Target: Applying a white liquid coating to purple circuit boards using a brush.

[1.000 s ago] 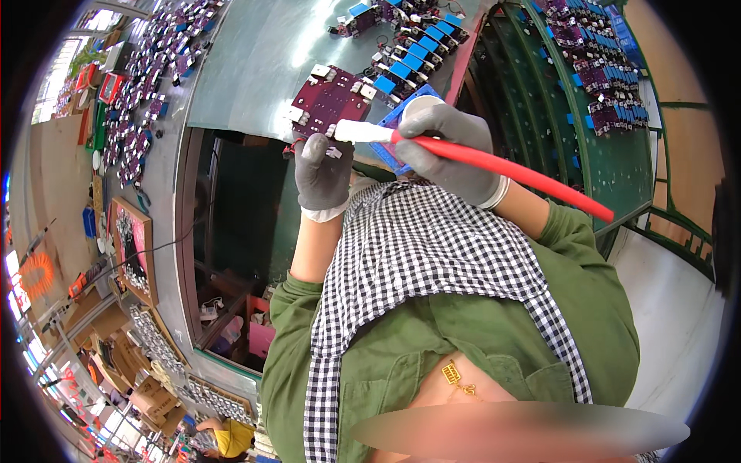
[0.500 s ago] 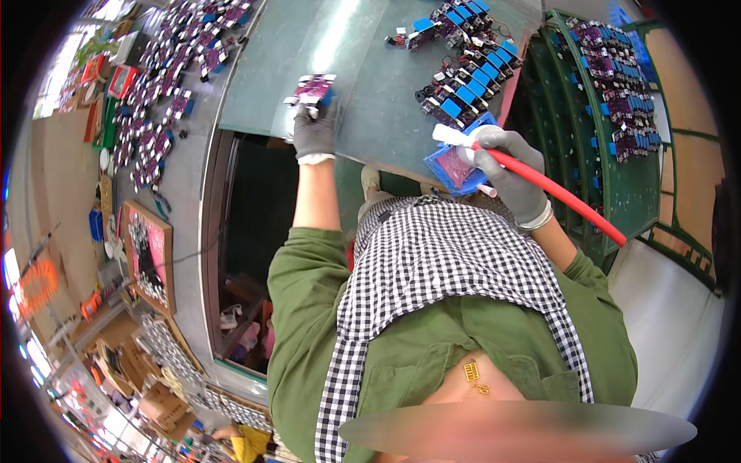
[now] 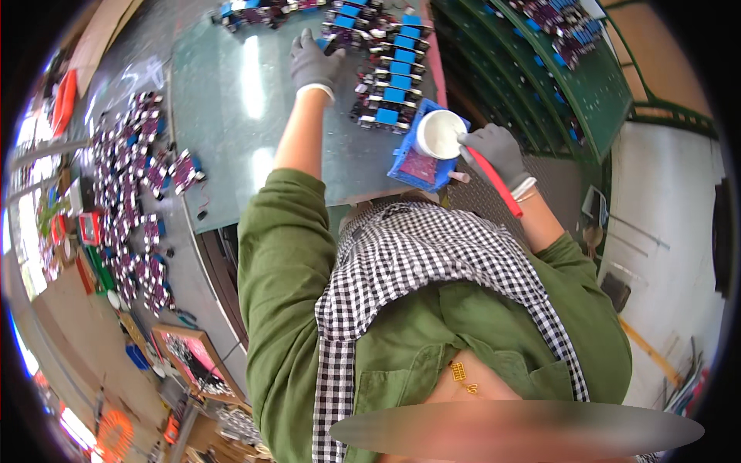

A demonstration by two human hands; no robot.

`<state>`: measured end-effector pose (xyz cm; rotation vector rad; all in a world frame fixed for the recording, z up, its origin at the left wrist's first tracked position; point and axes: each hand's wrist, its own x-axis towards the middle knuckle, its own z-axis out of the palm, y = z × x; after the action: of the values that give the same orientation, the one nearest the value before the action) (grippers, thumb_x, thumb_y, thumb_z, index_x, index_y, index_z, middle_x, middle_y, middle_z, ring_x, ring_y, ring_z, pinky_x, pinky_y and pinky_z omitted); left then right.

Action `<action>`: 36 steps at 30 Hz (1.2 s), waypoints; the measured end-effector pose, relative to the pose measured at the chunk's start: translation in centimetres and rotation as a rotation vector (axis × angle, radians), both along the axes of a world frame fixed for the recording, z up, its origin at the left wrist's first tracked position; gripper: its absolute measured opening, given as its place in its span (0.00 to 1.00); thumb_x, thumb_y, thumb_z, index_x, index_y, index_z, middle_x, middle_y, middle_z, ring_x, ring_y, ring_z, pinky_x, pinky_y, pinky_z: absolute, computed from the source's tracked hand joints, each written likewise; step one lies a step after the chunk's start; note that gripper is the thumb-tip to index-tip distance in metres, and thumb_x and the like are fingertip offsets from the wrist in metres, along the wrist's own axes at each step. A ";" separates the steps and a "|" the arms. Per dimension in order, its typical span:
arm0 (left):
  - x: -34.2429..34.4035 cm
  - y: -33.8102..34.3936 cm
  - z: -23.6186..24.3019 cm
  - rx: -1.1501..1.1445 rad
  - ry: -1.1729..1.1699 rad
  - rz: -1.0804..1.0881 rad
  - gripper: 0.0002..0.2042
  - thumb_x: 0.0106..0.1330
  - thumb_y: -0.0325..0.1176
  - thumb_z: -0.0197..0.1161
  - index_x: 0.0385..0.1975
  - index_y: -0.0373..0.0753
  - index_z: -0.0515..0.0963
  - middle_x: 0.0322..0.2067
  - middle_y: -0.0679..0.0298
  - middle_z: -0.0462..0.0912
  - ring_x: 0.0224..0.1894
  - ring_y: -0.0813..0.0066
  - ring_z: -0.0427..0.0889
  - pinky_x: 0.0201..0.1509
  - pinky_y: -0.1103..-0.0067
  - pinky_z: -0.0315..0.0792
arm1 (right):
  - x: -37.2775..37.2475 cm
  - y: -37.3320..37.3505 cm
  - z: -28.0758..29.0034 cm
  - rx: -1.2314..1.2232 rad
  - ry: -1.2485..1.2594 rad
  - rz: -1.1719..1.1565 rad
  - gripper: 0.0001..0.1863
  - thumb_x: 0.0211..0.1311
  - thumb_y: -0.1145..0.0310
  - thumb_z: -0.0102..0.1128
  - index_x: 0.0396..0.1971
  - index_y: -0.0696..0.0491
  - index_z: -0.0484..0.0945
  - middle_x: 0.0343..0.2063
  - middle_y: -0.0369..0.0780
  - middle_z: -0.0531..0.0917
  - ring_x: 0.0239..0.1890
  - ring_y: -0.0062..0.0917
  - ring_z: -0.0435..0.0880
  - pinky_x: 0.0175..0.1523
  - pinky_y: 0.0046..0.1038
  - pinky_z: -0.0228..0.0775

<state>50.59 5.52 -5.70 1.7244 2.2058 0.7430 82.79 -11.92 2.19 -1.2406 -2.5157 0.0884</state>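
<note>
My left hand (image 3: 315,65), in a grey glove, reaches over the green bench beside the rows of small purple circuit boards with blue blocks (image 3: 400,73). Its fingers are stretched and the thumb stands apart, with nothing visible in them. At the right, my gloved right hand (image 3: 500,150) is closed on a red-handled tool (image 3: 495,182), which slants over the rim of a round white tub (image 3: 437,123). The tool's working end is hidden at the tub. This tub stands in a blue tray (image 3: 402,163), next to a dark pink piece (image 3: 419,167).
A large heap of similar boards (image 3: 127,208) covers the grey table at the left. A green shelf rack (image 3: 571,100) with more boards stands at the far right. Along the left side lie pliers (image 3: 186,317) and a wooden-framed pink panel (image 3: 202,363).
My left hand has let go of the circuit board it held and moved to the rows of boards. The red tool's white end, earlier above the tub, has gone out of sight. The view has turned.
</note>
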 end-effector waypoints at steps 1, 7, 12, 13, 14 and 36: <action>-0.4 1.5 -0.4 -0.222 0.006 -0.048 0.42 0.51 0.48 0.72 0.66 0.42 0.63 0.62 0.48 0.69 0.63 0.53 0.72 0.63 0.67 0.69 | 0.3 0.0 0.0 -0.036 -0.045 -0.030 0.06 0.51 0.68 0.67 0.31 0.47 0.82 0.22 0.35 0.81 0.27 0.30 0.79 0.34 0.34 0.71; -5.9 -1.7 -2.8 -0.237 -0.474 0.170 0.30 0.53 0.36 0.70 0.56 0.35 0.70 0.41 0.51 0.83 0.44 0.57 0.84 0.51 0.68 0.78 | -0.2 0.8 3.7 0.053 0.195 -0.041 0.07 0.54 0.71 0.66 0.34 0.52 0.83 0.25 0.36 0.83 0.29 0.30 0.82 0.35 0.30 0.74; -5.6 -13.2 4.1 -0.054 -1.383 0.071 0.25 0.57 0.25 0.67 0.55 0.29 0.66 0.42 0.55 0.80 0.39 0.68 0.84 0.45 0.73 0.81 | -4.1 2.4 7.8 -0.352 0.734 -0.111 0.07 0.60 0.75 0.64 0.38 0.58 0.82 0.33 0.40 0.86 0.35 0.22 0.86 0.41 0.21 0.77; -4.6 -15.1 5.9 -0.056 -1.413 0.081 0.25 0.58 0.25 0.67 0.54 0.29 0.66 0.42 0.55 0.80 0.40 0.68 0.83 0.46 0.73 0.81 | -5.0 2.6 8.5 -0.368 0.792 -0.062 0.06 0.59 0.76 0.64 0.37 0.58 0.82 0.32 0.39 0.86 0.34 0.19 0.85 0.41 0.20 0.77; -3.5 -16.7 7.6 -0.036 -1.454 0.050 0.24 0.58 0.25 0.67 0.53 0.29 0.66 0.42 0.56 0.80 0.41 0.68 0.83 0.47 0.73 0.80 | -6.0 2.9 9.2 -0.390 0.830 -0.007 0.06 0.59 0.77 0.64 0.36 0.58 0.82 0.32 0.38 0.86 0.34 0.17 0.85 0.41 0.19 0.77; 1.6 -23.3 14.4 0.391 -1.517 0.196 0.20 0.59 0.24 0.69 0.48 0.32 0.69 0.41 0.59 0.80 0.41 0.73 0.81 0.50 0.76 0.77 | -8.9 1.1 12.1 -0.471 0.771 0.262 0.02 0.57 0.75 0.65 0.30 0.56 0.82 0.24 0.38 0.83 0.25 0.18 0.82 0.32 0.21 0.74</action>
<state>52.16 -17.79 8.72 0.4829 1.1154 1.7746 73.85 -10.82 14.28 -0.7767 -1.9820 1.0534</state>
